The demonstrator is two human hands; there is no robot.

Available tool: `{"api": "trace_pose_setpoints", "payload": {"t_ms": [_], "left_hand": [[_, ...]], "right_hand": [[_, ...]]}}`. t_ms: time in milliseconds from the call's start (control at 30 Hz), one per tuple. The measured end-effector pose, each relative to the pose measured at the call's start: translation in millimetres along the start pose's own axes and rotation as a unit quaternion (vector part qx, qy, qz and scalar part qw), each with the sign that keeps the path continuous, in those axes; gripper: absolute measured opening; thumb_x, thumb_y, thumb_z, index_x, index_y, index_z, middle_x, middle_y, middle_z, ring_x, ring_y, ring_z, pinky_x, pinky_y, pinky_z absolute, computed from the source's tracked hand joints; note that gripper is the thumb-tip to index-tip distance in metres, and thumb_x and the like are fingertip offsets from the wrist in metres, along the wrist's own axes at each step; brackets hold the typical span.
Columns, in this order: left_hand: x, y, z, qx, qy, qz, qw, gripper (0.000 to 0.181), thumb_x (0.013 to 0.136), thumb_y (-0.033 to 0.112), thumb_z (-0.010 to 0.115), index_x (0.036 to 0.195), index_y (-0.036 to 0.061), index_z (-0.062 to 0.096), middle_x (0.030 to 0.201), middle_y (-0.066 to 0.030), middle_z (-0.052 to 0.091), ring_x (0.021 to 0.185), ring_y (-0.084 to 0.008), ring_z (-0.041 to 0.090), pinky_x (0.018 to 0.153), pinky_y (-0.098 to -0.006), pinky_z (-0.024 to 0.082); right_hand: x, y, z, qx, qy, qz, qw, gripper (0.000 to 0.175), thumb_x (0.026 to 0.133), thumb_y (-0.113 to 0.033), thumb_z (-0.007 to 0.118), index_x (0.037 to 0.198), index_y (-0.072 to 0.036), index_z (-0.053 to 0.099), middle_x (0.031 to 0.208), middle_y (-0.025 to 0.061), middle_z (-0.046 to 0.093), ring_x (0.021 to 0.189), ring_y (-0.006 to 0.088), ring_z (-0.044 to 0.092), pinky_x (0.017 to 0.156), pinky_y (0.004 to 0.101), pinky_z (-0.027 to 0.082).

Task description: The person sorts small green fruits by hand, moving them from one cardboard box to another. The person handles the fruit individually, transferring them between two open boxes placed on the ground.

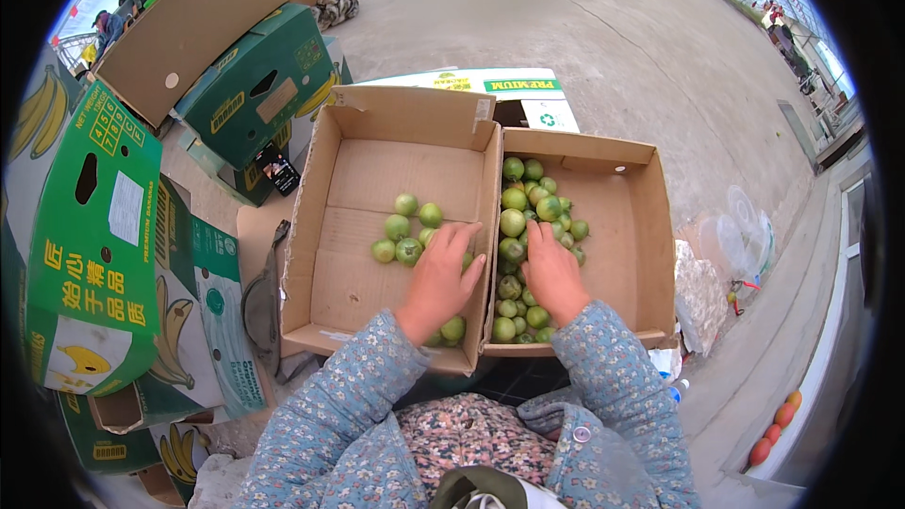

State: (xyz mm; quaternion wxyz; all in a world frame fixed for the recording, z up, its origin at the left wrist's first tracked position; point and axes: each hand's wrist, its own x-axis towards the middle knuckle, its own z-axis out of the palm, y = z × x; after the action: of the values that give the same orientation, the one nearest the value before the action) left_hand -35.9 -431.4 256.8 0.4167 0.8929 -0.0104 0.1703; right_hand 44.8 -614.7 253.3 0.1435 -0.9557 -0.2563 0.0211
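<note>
Two shallow cardboard boxes stand side by side before me. In the left box (353, 177) lies a loose cluster of green tomatoes (397, 227), and a few more sit in its near right corner. My left hand (440, 276) is over that cluster, thumb apart from the fingers; a green tomato shows partly between them, but whether it is gripped is unclear. The right box (622, 254) has many green tomatoes (512, 222) heaped along its left side. My right hand (555, 272) reaches into this heap, its fingertips against the fruit and partly hidden.
Printed banana cartons (92, 247) are stacked at my left, with a phone-like dark device (278, 170) on them. A white stone block (696, 297) and clear plastic (739, 237) lie to the right. Red tomatoes (772, 433) line a ledge. A cat (336, 8) rests on the concrete.
</note>
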Motion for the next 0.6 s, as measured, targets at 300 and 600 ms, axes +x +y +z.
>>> {"api": "trace_pose_setpoints", "payload": {"t_ms": [300,600], "left_hand": [[3.3,15.2,-4.9,-0.052,0.001,0.069,0.996,0.056,0.083,0.005,0.07,0.136,0.0051,0.053,0.124,-0.0167,0.057,0.107,-0.0328,0.061,0.092,-0.0397,0.051],[2.4,8.5,0.0,-0.053,0.015,0.042,0.998,0.047,0.082,0.003,0.07,0.127,0.0052,0.057,0.116,-0.0185,0.059,0.109,-0.0372,0.059,0.092,-0.0415,0.05]], "right_hand": [[-7.4,-7.9,-15.4,0.122,0.14,-0.033,0.982,0.056,0.081,-0.018,0.076,0.13,-0.005,0.051,0.11,0.0153,0.062,0.083,0.0341,0.066,0.07,0.0439,0.053],[-8.1,-12.2,-23.1,0.315,0.085,-0.003,0.945,0.035,0.086,-0.027,0.074,0.11,-0.005,0.062,0.088,0.0147,0.069,0.081,0.0293,0.068,0.068,0.0397,0.052]]}}
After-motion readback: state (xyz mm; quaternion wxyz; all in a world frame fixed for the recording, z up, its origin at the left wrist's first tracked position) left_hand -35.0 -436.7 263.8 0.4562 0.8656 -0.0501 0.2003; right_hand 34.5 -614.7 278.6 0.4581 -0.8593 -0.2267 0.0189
